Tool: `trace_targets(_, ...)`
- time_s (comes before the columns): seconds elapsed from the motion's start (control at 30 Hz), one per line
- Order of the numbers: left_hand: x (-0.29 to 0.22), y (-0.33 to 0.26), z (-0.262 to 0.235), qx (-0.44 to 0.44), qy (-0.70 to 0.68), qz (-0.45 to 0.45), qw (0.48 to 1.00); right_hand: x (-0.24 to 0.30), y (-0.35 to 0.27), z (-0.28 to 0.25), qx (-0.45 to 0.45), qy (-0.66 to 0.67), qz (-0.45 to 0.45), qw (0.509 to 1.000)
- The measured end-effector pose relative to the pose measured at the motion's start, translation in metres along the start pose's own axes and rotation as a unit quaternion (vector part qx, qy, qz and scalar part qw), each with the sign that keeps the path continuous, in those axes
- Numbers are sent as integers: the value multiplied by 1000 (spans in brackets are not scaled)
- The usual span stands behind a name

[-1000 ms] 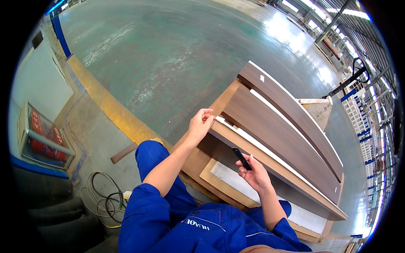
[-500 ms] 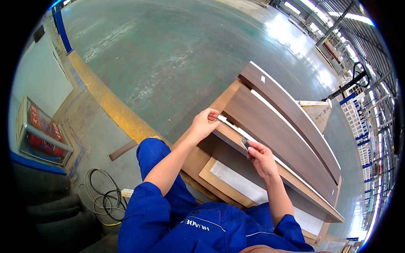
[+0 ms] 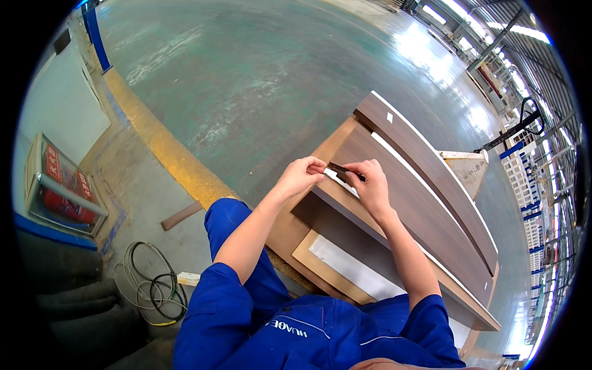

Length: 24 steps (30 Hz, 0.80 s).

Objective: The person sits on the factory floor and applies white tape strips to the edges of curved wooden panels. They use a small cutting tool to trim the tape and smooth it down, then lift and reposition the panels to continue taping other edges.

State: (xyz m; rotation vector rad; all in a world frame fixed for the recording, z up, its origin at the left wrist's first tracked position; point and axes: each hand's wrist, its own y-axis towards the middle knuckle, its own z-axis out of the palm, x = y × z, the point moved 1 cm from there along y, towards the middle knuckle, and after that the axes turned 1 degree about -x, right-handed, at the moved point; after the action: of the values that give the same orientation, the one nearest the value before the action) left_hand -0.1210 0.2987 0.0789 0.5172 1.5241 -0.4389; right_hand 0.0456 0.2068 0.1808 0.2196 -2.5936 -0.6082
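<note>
My right hand (image 3: 369, 185) grips a small dark knife-like tool (image 3: 338, 168) and holds it against the near end of a long dark wood-grain panel (image 3: 425, 216). My left hand (image 3: 302, 174) pinches the white edge strip (image 3: 338, 180) of that panel at its corner, right beside the tool's tip. Both hands meet at the panel's left end. The panel lies on top of a stack of similar boards (image 3: 419, 148), with a lighter brown board (image 3: 333, 265) underneath.
A green concrete floor (image 3: 246, 68) with a yellow line (image 3: 166, 148) spreads ahead. A coil of cable (image 3: 151, 287) lies at lower left, near a small wood offcut (image 3: 180, 216). A red box in a frame (image 3: 58, 197) stands at the left wall. A pallet jack handle (image 3: 524, 123) shows far right.
My right hand has moved left along the panel's edge with the tool, from mid-panel to the corner where my left hand holds the strip. My left hand now pinches instead of resting flat.
</note>
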Motion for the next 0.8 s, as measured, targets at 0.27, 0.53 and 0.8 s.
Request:
trace_targets(0.27,-2,-3,-4,24,17,-27,999,4,0,12,25,-36,-71,997)
trace_targets(0.53,4,-2,-4,21,4,-21,1000,-1,8,16,31,-72,-117,990)
trace_targets(0.8,0,-3,-3,29,-1,-27,999,-2,6,15,33,-65,-112,991)
